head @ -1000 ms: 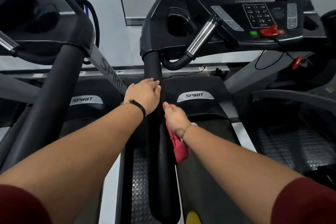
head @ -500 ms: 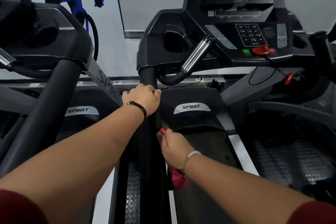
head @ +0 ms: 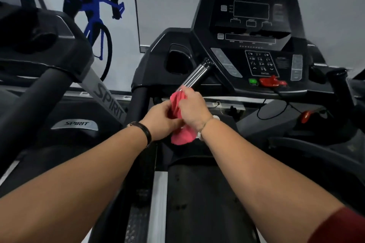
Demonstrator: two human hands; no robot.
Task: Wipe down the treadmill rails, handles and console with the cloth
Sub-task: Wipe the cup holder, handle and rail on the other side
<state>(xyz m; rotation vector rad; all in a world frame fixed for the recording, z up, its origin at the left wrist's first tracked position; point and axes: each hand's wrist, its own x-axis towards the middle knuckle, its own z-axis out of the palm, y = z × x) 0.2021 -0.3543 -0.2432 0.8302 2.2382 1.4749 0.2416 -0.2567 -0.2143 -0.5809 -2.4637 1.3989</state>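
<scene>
Both hands have come off the side of the treadmill (head: pixel 199 193): the left hand (head: pixel 161 119) has let go of the black rail (head: pixel 139 102) it gripped half a second ago, and the right hand (head: pixel 192 108) has risen with the cloth (head: pixel 180 138) from low beside that rail to the middle of the view. They now meet on the pink cloth, the left fingers (head: pixel 167 107) curled into its side and the right fingers (head: pixel 186 92) clenched round its upper bunch, with a loose end hanging below the wrists. The cloth's top sits just at the lower end of the chrome handle (head: pixel 196 74); whether it touches cannot be told. Hands and cloth hide the bend where that handle joins the frame. Behind stands the console (head: pixel 250 25), its display dark, with one keypad (head: pixel 261 63), one green button (head: pixel 252 81), one red safety key (head: pixel 272 82) and one cup holder (head: pixel 177 61). A second red piece, a clip (head: pixel 306 115), hangs on a cord to the right. Two machines show in all: a neighbouring treadmill (head: pixel 39 45) stands to the left, carrying a SPIRIT badge (head: pixel 76 123). One blue bicycle graphic (head: pixel 94 16) marks the wall. Each wrist wears one band: a black strap (head: pixel 147 131) on the left, a pale bracelet (head: pixel 205 126) on the right.
</scene>
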